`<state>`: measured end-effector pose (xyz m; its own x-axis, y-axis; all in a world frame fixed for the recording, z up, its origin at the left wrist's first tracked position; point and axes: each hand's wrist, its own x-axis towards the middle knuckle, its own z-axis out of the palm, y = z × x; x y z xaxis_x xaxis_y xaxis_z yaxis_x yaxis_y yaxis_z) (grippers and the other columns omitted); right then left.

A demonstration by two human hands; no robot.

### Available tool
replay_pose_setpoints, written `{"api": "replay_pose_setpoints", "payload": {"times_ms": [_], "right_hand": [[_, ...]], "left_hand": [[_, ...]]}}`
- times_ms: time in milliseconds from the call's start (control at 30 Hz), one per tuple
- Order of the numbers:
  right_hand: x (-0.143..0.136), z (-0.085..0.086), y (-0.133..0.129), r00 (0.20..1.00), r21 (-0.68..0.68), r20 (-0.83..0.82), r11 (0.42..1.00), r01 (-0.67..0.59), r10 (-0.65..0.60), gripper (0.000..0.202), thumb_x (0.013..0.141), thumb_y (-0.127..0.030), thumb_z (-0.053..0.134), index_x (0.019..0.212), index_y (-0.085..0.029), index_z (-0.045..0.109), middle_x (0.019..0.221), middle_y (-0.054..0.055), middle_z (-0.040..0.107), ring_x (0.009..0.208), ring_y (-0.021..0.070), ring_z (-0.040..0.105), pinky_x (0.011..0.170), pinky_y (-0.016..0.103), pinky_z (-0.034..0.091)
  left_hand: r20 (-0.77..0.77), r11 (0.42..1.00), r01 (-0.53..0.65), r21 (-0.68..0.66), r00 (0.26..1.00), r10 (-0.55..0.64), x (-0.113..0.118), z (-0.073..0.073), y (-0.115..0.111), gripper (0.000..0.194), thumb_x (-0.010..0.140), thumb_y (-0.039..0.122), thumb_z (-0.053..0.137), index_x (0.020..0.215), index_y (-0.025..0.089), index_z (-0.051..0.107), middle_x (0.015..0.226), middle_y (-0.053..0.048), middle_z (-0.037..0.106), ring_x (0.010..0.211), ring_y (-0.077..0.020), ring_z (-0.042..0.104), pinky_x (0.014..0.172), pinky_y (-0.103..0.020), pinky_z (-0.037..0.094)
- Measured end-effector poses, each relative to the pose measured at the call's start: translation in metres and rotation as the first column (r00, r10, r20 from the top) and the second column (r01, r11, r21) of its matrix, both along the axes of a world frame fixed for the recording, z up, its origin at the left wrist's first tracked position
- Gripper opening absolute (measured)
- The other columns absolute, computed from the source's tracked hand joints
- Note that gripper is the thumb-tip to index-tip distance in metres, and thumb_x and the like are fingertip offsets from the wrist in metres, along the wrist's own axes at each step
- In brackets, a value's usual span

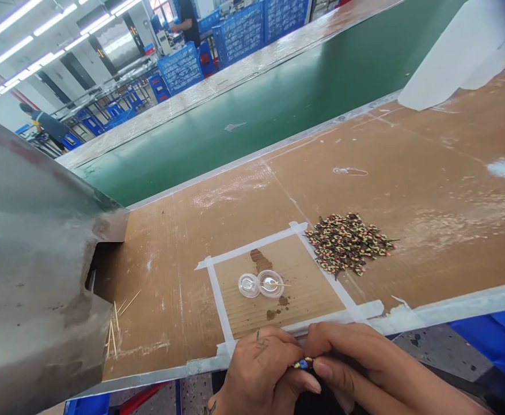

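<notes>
Small multicoloured part [303,363], bottom centre beyond the tabletop [429,190] edge, pinched between left hand [258,369] and right hand [364,360]: a slackened grip risked dropping it floorward, unrecoverable.

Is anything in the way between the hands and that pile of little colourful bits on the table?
Nothing tall. Both the left hand and the right hand pinch one small piece at the table edge. Between them and the pile lie only flat white tape and bare cardboard.
</notes>
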<state>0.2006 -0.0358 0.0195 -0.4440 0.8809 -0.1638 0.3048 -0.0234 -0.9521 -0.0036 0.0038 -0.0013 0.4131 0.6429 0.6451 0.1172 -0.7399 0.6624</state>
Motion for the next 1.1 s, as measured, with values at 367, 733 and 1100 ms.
{"api": "replay_pose_setpoints", "payload": {"times_ms": [367, 733, 1100], "right_hand": [[0.001, 0.005, 0.002, 0.998, -0.089, -0.052, 0.996, 0.015, -0.02, 0.042, 0.113, -0.056, 0.049, 0.09, -0.023, 0.062, 0.076, -0.002, 0.065, 0.072, 0.0147, 0.061, 0.069, 0.027, 0.047], [0.0, 0.002, 0.004, 0.992, -0.173, -0.125, 0.985, 0.005, -0.027, 0.042, 0.113, -0.058, 0.047, 0.104, -0.022, 0.069, 0.083, 0.002, 0.064, 0.072, 0.0152, 0.065, 0.064, 0.024, 0.057], [-0.005, -0.002, 0.0, 0.957, -0.165, -0.2, 0.97, 0.177, -0.209, 0.038, 0.106, -0.059, 0.062, 0.115, -0.024, 0.074, 0.096, 0.003, 0.072, 0.061, 0.0135, 0.069, 0.064, 0.027, 0.063]], "left_hand": [[-0.045, 0.991, 0.061, -0.122, 0.997, -0.067, -0.006, 0.003, -0.004, 0.041, 0.113, 0.041, 0.043, 0.093, 0.015, 0.067, 0.077, -0.01, 0.074, 0.074, -0.0199, 0.075, 0.068, -0.027, 0.057], [0.007, 0.991, 0.028, -0.128, 1.0, -0.027, -0.002, -0.001, -0.007, 0.037, 0.112, 0.043, 0.048, 0.09, 0.017, 0.064, 0.074, -0.006, 0.072, 0.072, -0.018, 0.072, 0.068, -0.026, 0.057], [0.051, 0.991, -0.051, -0.122, 0.997, 0.058, 0.0, -0.002, -0.008, 0.028, 0.107, 0.034, 0.059, 0.082, 0.021, 0.056, 0.066, -0.002, 0.071, 0.059, -0.0143, 0.066, 0.057, -0.023, 0.048]]}}
